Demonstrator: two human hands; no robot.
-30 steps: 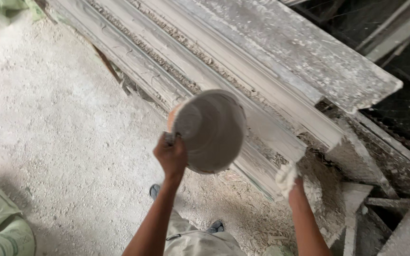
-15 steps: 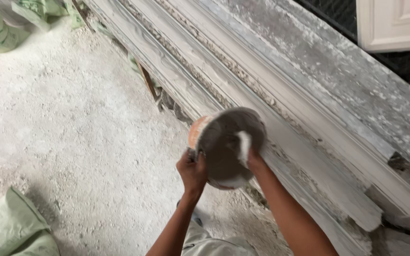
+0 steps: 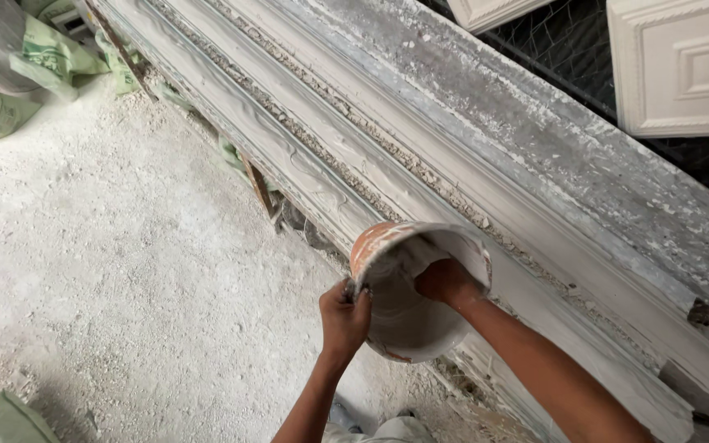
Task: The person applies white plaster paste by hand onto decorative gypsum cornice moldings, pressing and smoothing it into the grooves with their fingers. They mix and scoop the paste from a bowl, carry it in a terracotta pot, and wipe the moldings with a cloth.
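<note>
Bucket point(image 3: 408, 316) sits in front of me, tilted so its mouth faces up and to the right, just over the near edge of the long plaster moulding point(image 3: 420, 189). My left hand point(image 3: 344, 316) is on its left rim, grip clenched on the lip, carrying the weight. My right hand point(image 3: 446, 280) is inside the mouth, down against the wet plaster lining; fingers are hidden by the wall, so I can't tell if that grip is closed or flat. Right hand is the nearer one to the moulding, which lies directly behind and right of the bucket. Its long axis runs diagonally, upper left to lower right. Dusty floor point(image 3: 108, 271) to the left, green sacks point(image 3: 10, 74) far upper left, white panel point(image 3: 683, 66) upper right.
</note>
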